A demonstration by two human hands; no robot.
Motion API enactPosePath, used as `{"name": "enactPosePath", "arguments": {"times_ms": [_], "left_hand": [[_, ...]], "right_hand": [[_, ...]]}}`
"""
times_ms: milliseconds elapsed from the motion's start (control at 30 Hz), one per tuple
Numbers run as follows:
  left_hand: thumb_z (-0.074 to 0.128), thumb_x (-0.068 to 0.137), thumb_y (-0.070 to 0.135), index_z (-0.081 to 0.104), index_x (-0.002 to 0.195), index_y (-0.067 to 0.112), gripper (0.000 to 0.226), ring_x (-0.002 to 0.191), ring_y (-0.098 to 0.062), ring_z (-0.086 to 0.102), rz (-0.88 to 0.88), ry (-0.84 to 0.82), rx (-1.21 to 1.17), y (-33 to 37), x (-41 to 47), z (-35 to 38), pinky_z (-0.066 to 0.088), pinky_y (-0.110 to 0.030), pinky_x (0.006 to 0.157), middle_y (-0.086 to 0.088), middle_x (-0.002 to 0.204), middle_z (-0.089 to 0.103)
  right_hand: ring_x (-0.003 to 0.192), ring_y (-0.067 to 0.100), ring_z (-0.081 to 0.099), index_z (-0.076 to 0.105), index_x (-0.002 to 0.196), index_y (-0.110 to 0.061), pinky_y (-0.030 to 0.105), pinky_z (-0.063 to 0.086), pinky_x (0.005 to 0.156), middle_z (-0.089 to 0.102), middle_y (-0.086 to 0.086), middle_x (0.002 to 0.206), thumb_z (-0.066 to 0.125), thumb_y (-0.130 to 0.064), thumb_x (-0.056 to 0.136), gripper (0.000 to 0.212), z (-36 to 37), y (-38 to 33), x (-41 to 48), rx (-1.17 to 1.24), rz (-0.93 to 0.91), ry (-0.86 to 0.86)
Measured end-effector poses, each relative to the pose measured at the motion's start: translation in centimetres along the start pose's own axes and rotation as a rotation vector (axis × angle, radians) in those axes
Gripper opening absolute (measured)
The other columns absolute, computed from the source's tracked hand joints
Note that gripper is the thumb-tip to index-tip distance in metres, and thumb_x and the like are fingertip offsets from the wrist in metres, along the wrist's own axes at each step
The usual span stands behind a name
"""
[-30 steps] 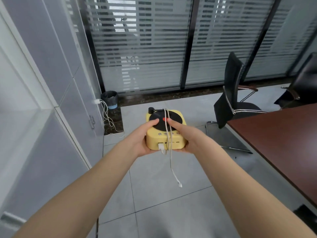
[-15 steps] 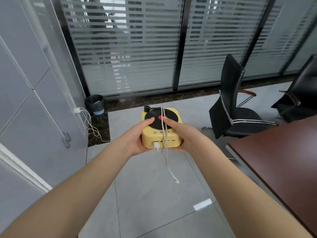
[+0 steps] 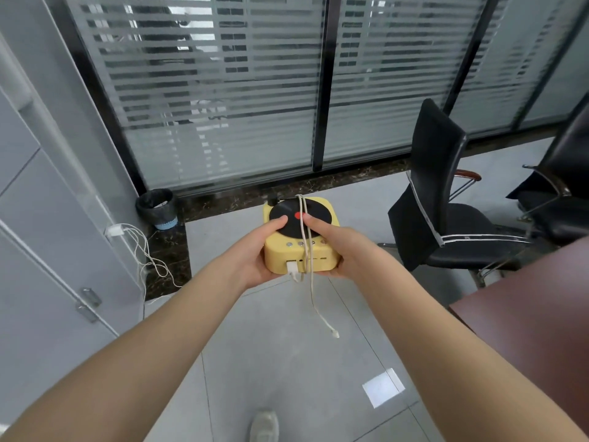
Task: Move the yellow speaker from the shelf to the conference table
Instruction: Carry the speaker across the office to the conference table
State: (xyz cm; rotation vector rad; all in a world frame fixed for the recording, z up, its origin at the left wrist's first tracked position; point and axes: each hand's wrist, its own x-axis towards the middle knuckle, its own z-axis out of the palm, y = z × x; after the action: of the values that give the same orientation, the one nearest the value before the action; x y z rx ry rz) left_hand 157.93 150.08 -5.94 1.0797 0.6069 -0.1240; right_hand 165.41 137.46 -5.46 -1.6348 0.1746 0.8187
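Yellow speaker [image 3: 301, 250] level, disc up, port side facing wearer, both hands [image 3: 255, 253] gripping it.

2 black chairs [image 3: 446, 218], a bin [image 3: 156, 208] by the striped glass wall [image 3: 223, 90]

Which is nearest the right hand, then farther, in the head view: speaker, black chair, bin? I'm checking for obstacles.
1. Yellow speaker, held in the right hand.
2. Black chair, to the right, by the table.
3. Bin, far left, by the glass wall.
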Motion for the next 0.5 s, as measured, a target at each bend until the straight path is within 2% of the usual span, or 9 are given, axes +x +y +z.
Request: {"name": "enactPosePath", "arguments": {"times_ms": [167,267,367,500], "left_hand": [[0.061,0.086,0.035,0.064,0.092,0.02,0.017,0.074,-0.019,0.067,0.0,-0.032,0.025,5.0,6.0,-1.4,0.053,-0.033,0.066,0.0,0.066,0.074],[0.061,0.087,0.035,0.064,0.092,0.019,0.017,0.074,-0.019,0.067,-0.005,-0.047,0.016,7.9,9.3,-2.2,0.054,-0.033,0.067,-0.001,0.066,0.074],[0.061,0.087,0.033,0.065,0.092,0.017,0.017,0.077,-0.02,0.067,-0.016,-0.089,0.019,10.6,12.6,-2.9,0.054,-0.035,0.072,-0.002,0.068,0.074],[0.061,0.087,0.033,0.066,0.098,0.018,0.019,0.081,-0.021,0.069,-0.036,-0.131,0.042,13.4,16.7,-3.5,0.055,-0.035,0.074,-0.002,0.075,0.076]], "right_hand": [[0.087,0.026,0.07,0.057,0.112,-0.011,0.038,0.059,0.067,0.071,0.009,0.103,0.081,-0.052,0.062,0.068,1.7,-4.5,5.5,0.026,-0.006,0.014],[0.086,0.025,0.07,0.058,0.11,-0.011,0.039,0.06,0.07,0.071,0.009,0.102,0.081,-0.051,0.063,0.065,2.6,-7.3,8.6,0.037,-0.005,0.033],[0.084,0.025,0.07,0.058,0.102,-0.01,0.043,0.06,0.078,0.071,0.008,0.093,0.082,-0.049,0.063,0.06,3.6,-9.8,11.7,0.058,0.001,0.06],[0.082,0.025,0.069,0.057,0.105,-0.01,0.04,0.061,0.072,0.07,0.009,0.095,0.081,-0.049,0.065,0.06,4.2,-12.1,15.1,0.091,0.007,0.097]]}}
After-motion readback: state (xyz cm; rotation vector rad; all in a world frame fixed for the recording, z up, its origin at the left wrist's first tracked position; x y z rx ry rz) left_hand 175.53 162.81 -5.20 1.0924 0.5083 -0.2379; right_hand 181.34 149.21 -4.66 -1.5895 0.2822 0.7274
